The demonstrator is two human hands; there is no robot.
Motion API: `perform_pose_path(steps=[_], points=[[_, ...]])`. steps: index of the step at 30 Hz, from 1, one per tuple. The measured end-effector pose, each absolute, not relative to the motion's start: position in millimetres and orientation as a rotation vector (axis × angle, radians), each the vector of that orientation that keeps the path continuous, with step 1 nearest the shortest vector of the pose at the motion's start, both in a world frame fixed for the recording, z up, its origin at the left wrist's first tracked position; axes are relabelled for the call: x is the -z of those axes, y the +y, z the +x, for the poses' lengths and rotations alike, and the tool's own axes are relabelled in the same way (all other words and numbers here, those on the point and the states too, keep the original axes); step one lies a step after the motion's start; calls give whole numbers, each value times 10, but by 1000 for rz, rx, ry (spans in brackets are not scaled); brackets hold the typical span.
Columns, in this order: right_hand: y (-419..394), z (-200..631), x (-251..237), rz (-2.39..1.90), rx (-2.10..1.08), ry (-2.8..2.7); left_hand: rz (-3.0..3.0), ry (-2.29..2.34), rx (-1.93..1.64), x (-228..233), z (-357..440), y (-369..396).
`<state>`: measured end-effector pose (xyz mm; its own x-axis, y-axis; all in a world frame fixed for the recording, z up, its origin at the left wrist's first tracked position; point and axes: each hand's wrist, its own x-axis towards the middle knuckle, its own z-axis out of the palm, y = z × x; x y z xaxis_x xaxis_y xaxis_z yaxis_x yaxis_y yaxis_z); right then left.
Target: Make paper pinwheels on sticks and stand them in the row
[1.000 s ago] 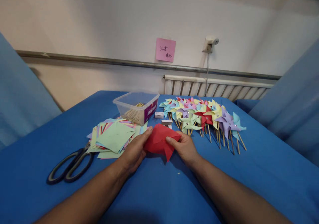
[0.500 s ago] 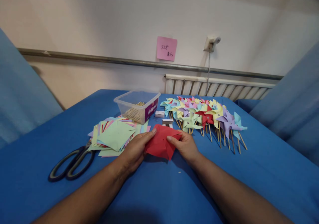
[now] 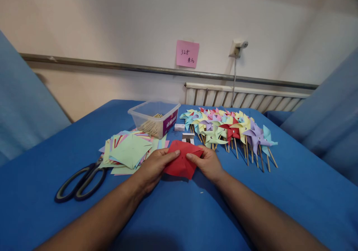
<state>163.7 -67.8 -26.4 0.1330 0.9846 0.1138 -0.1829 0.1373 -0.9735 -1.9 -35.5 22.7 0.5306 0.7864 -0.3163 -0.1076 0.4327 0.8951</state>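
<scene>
A red paper square (image 3: 180, 167) with cuts running in from its corners is held over the front of the table. My left hand (image 3: 156, 165) is closed on its left side, thumb lying on top and fingers underneath. On the right, my right hand (image 3: 208, 163) pinches the paper's corner, its thumb pressed close to the centre. Small dark marks show near the middle of the sheet. Just behind the paper sits a small open box (image 3: 188, 136), partly covered by it. Left of my hands lies a pile of coloured paper squares (image 3: 131, 151), a green one on top.
Large dark-handled scissors (image 3: 81, 184) lie at the left, tips under the paper pile. A clear plastic tub (image 3: 155, 113) holds wooden sticks. Beside it is a small closed box (image 3: 179, 127). Many finished paper pinwheels (image 3: 233, 132) on sticks lie at the right on the blue cloth (image 3: 279, 199).
My left thumb has slid inward over the red paper, closer to its centre. The right hand has barely moved.
</scene>
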Motion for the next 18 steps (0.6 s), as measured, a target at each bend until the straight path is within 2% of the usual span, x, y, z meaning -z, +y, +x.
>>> perform_pose_path(steps=[3,5,8,10,12,15,18], points=[[-649,1646,301,-1057,-1071,-1060,944,877,-666,-219,-15,-350],[-647,1675,291,-1112,-924,-1050,900,883,-705,-221,-16,-341],[-717,1729,191,-1213,-448,-1138,842,869,-773,-234,-20,-333],[-813,1726,92,-1191,-133,-1362,822,838,-802,-248,-19,-339],[-917,1668,6,-1125,54,-1670,801,811,-821,-264,-14,-356],[-1014,1518,-47,-1156,155,-2006,765,795,-854,-277,2,-384],[-1011,1413,-16,-1253,251,-2090,723,783,-870,-267,14,-393]])
